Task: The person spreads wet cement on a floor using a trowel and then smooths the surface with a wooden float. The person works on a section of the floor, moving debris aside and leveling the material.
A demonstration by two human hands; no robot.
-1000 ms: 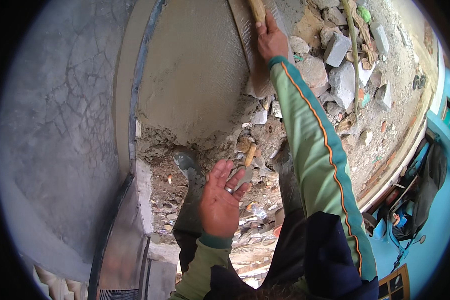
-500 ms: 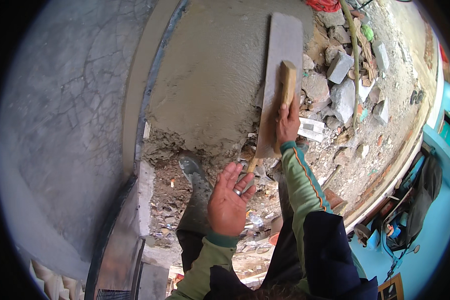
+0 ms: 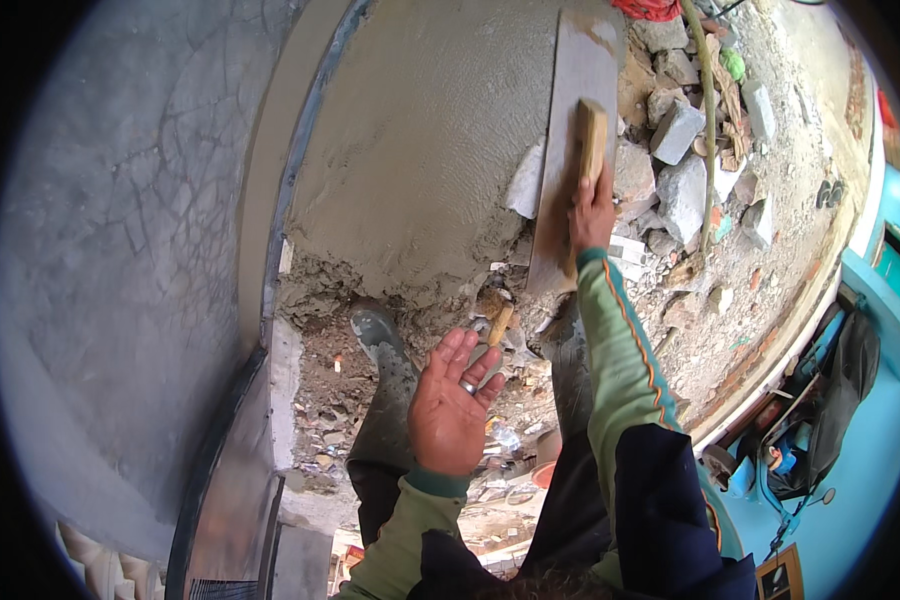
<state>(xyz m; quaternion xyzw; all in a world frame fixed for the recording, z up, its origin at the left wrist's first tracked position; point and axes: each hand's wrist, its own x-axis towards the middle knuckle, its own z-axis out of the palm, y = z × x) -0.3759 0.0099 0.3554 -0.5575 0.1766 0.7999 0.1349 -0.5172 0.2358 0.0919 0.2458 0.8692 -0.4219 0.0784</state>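
Gripping, right hand (image 3: 594, 210): fingers wrapped around the lower part of the wooden handle (image 3: 594, 135) of the long float (image 3: 564, 150).
Left hand (image 3: 450, 410): nothing in it, palm up, fingers spread, below the wet cement's (image 3: 420, 130) near edge.
Float position: along the wet cement's right border; from my feed I cannot tell whether it presses down or hangs just above.
Float handling: I'd judge it stiff and fairly light, awkward for its length, slippery where wet; best held mid-handle.
Cement surface: soft, I'd say, and easily scarred by a tipped corner.
Edges: grey-blue strip (image 3: 295, 170) bounds the wet cement's left side; its near edge is ragged; stone rubble (image 3: 682, 190) sits to its right.
Room: I'd reckon the widest sweep is leftward over the wet cement; rightward, stones could snag the board.
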